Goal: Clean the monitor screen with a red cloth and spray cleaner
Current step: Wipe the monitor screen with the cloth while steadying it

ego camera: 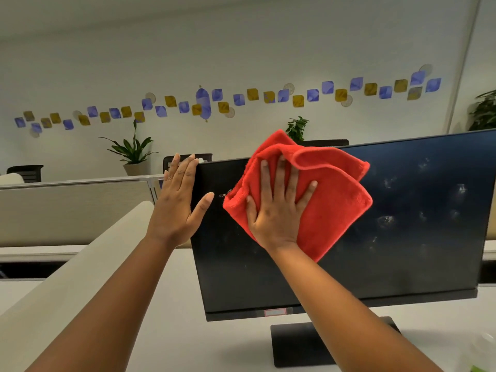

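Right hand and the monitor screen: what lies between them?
The red cloth lies between them: the right hand presses it flat against the monitor screen, fingers spread, as the head view shows.

A white desk [188, 304] carries everything here. Standing on it is a monitor [402, 237], which rests on a flat, dark rectangular base [295, 345] set squarely on the desktop. At the desk's near right corner, cut off by the edge of view, sits a pale, blurred object with a green patch [483, 355]; what it is cannot be told. Along the desk's left side runs a cream partition [80, 264], slanting away toward the back. Behind the monitor, a further strip of white desktop [489, 251] shows at the right.
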The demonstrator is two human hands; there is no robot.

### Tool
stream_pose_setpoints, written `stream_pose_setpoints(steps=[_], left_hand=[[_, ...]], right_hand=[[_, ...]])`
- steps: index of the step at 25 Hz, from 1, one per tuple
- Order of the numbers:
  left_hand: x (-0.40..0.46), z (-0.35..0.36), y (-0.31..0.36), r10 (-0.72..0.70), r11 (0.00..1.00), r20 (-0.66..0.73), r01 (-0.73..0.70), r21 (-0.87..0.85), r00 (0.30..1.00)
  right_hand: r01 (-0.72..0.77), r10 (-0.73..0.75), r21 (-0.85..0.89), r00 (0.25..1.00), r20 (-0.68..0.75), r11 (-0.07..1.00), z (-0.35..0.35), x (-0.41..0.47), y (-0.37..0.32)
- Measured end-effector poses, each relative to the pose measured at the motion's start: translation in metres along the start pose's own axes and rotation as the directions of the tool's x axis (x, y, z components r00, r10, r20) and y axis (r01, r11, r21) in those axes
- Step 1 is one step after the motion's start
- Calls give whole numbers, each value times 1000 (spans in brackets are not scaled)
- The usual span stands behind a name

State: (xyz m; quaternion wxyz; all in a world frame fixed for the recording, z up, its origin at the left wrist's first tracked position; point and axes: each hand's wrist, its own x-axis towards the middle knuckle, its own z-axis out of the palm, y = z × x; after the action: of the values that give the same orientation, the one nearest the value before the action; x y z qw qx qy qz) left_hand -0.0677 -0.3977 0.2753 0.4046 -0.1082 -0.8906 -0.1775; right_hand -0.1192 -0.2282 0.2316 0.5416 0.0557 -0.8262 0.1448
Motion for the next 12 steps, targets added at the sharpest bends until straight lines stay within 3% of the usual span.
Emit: stream_pose_setpoints(steps=[3, 7, 10, 12], left_hand=[[-1, -4, 0, 13, 1000, 23, -13, -23, 1000], [-1, -6, 4, 6, 1000, 31, -6, 13, 999], [-1, -7, 5, -11, 999, 56, 9, 35, 998], [-1, -8, 4, -23, 999, 72, 21, 37, 997]], right_hand=[[177, -177, -7, 984, -4, 984, 9, -10, -17], [432, -431, -1, 900, 67, 902, 16, -48, -15], [506, -501, -21, 859, 106, 862, 19, -79, 5], [477, -471, -23, 875, 113, 879, 16, -85, 18]])
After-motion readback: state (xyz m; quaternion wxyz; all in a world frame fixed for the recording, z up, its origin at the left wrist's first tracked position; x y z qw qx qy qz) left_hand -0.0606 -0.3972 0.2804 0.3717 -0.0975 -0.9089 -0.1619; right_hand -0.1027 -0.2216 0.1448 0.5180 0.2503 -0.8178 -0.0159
